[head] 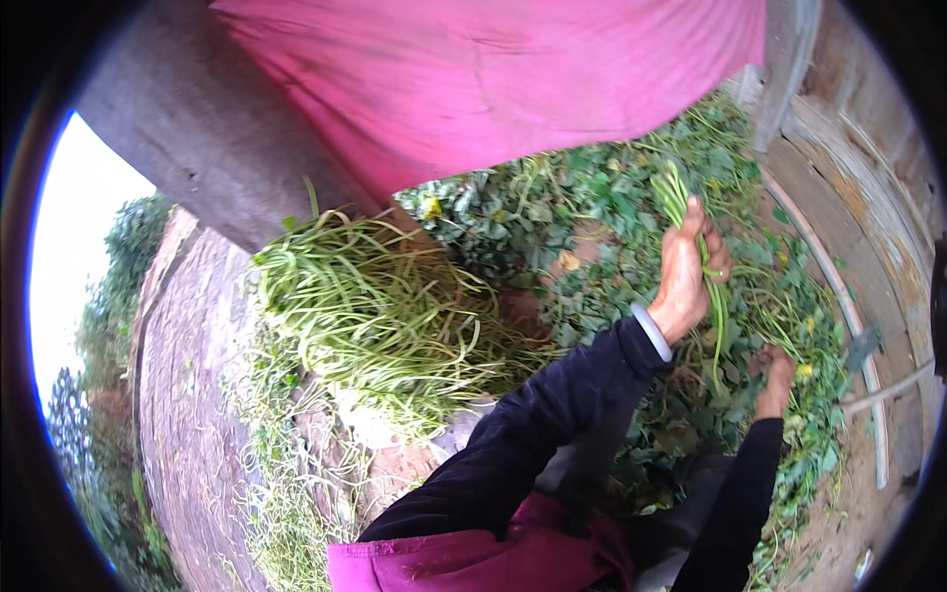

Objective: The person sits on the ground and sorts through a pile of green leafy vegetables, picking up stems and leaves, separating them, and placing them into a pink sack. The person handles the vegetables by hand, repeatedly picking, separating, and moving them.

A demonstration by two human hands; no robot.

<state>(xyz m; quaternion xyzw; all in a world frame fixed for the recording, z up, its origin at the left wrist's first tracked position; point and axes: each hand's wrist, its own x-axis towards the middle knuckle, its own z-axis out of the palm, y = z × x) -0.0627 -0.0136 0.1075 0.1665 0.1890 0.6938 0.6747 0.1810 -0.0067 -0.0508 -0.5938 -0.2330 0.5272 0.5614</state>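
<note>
My left hand [684,274], with a pale bangle [651,333] at the wrist, grips a small bunch of thin green stems [671,194]. The bunch points up past the thumb, and a few loose stems trail below the fist. Lower and to the right, my right hand [777,371] has its fingers curled down among leafy green vines [666,425]. Leaves partly hide those fingertips, so whether they grip a stem is unclear. Left of my forearm lies a large heap of long, leafless green stems [385,311], laid mostly side by side.
A pink cloth [503,81] hangs ahead, beside a thick wooden post [214,111]. More leafy vines [592,185] cover the ground beneath it. A pale pole [821,274] curves along the right side near wooden boards [880,214]. Tangled stem scraps [296,510] lie at the lower left.
</note>
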